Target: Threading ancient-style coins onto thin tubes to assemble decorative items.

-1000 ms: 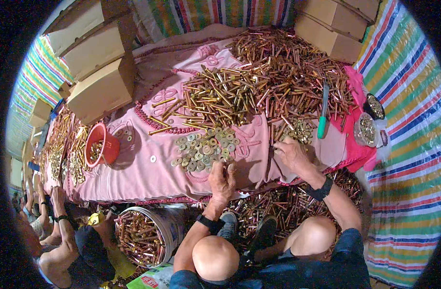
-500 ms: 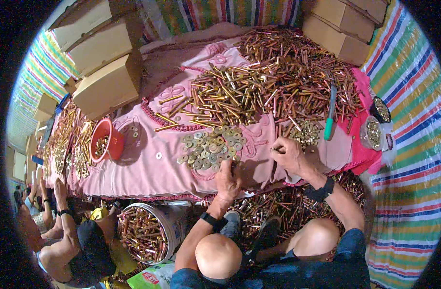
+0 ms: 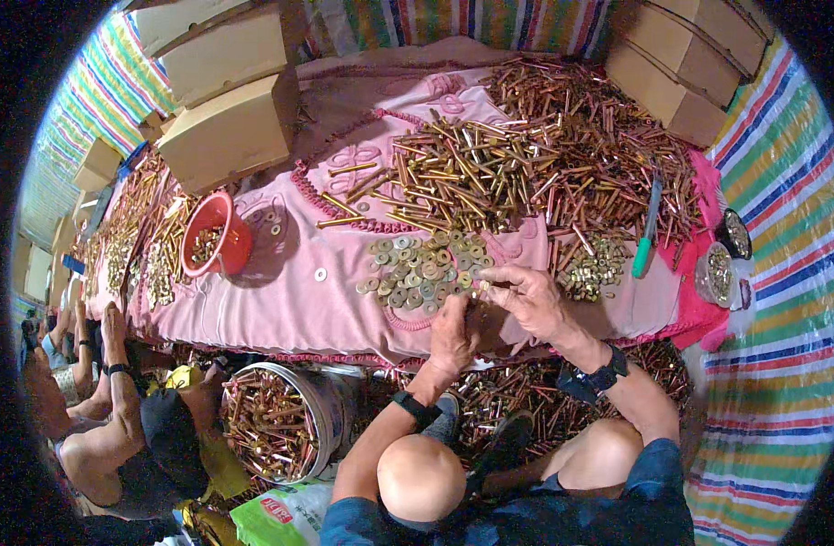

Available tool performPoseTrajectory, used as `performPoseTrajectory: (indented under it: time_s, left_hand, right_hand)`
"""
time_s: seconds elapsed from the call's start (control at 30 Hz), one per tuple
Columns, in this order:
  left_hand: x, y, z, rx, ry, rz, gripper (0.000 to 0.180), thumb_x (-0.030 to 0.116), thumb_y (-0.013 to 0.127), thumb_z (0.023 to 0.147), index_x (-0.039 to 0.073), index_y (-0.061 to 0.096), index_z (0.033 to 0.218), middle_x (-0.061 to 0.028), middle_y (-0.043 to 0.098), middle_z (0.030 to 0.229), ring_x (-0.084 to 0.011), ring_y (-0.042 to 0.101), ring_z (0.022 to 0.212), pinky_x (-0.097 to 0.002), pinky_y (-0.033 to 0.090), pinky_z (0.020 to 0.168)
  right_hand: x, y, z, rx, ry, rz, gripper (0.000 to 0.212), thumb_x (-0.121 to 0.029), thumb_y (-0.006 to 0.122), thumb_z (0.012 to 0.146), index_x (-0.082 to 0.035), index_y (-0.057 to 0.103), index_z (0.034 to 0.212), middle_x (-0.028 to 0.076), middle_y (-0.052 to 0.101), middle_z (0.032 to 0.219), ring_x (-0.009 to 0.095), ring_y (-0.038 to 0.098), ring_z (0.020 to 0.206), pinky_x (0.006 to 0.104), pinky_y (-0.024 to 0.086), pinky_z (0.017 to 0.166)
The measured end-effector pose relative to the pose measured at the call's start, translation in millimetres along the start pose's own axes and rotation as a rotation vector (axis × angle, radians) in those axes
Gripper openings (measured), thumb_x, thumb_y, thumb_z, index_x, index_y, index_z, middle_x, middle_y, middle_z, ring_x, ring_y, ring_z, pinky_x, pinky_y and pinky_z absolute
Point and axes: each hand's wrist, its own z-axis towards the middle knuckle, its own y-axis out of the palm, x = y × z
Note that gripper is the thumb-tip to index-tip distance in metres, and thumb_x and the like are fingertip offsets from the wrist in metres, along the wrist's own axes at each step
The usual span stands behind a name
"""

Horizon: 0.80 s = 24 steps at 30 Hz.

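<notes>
My left hand (image 3: pixel 454 335) is closed at the near edge of a pile of flat metal washers (image 3: pixel 415 273); what its fingers hold is mostly hidden, with something dark at the fingertips. Just to its right, my right hand (image 3: pixel 531 300) pinches at the washers' right side. A small yellowish piece shows by its fingertips, too small to name. Beyond my right wrist lies a heap of small brass-coloured nuts (image 3: pixel 594 271). Long gold and coppery bolts (image 3: pixel 471 173) are piled behind the washers.
A red bucket (image 3: pixel 239 250) with small metal parts stands left on the pink cloth (image 3: pixel 289 305). A green-handled tool (image 3: pixel 642 255) lies right. Cardboard boxes (image 3: pixel 226 136) are stacked behind. Below the table is a bucket (image 3: pixel 324 428) of bolts. A co-worker's arm (image 3: pixel 116 391) is at far left.
My right hand has moved left from beside the nuts toward my left hand, and the two are now close together. The whole view has shifted slightly.
</notes>
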Motion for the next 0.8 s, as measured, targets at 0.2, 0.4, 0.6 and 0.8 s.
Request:
performPoseTrajectory:
  time_s: [0.2,0.4,0.6,0.8]
  left_hand:
    - [-3.3,-2.5,-2.9,-0.044,-0.034,-0.013,0.037,-0.002,0.061,0.083,0.003,0.053,0.119,-0.0197,0.056,0.092,-0.042,0.059,0.086,-0.0476,0.048,0.072]
    - [-6.5,-1.8,-2.5,-0.053,0.0,-0.019,0.052,-0.006,0.058,0.076,0.001,0.051,0.128,-0.0197,0.056,0.094,-0.0415,0.058,0.087,-0.0482,0.049,0.073]
    - [-10.9,-2.5,-4.4,-0.08,-0.014,0.022,0.052,-0.005,0.059,0.074,0.001,0.051,0.126,-0.0208,0.055,0.096,-0.0428,0.057,0.087,-0.0487,0.048,0.073]
    - [-10.0,0.0,-4.0,-0.071,-0.011,-0.013,0.048,-0.005,0.059,0.073,0.001,0.051,0.12,-0.0206,0.055,0.095,-0.0433,0.056,0.088,-0.0483,0.047,0.074]
  right_hand:
    - [-16.0,8.6,5.4,-0.004,-0.183,-0.211,0.023,-0.01,0.071,0.09,-0.001,0.07,0.112,0.008,0.07,0.107,0.017,0.067,0.097,0.0301,0.053,0.085]
    - [-23.5,3.8,8.8,-0.026,-0.087,-0.346,0.018,-0.009,0.076,0.085,-0.002,0.071,0.101,0.009,0.071,0.1,0.017,0.067,0.094,0.0311,0.053,0.08]
    - [-31.0,7.7,5.9,0.02,-0.093,-0.352,0.021,-0.011,0.078,0.082,-0.002,0.071,0.099,0.011,0.069,0.093,0.021,0.068,0.088,0.0324,0.053,0.076]
    - [-15.6,12.5,4.4,0.088,-0.394,-0.415,0.019,-0.006,0.074,0.083,0.0,0.069,0.101,0.013,0.068,0.092,0.029,0.068,0.087,0.0359,0.054,0.076]
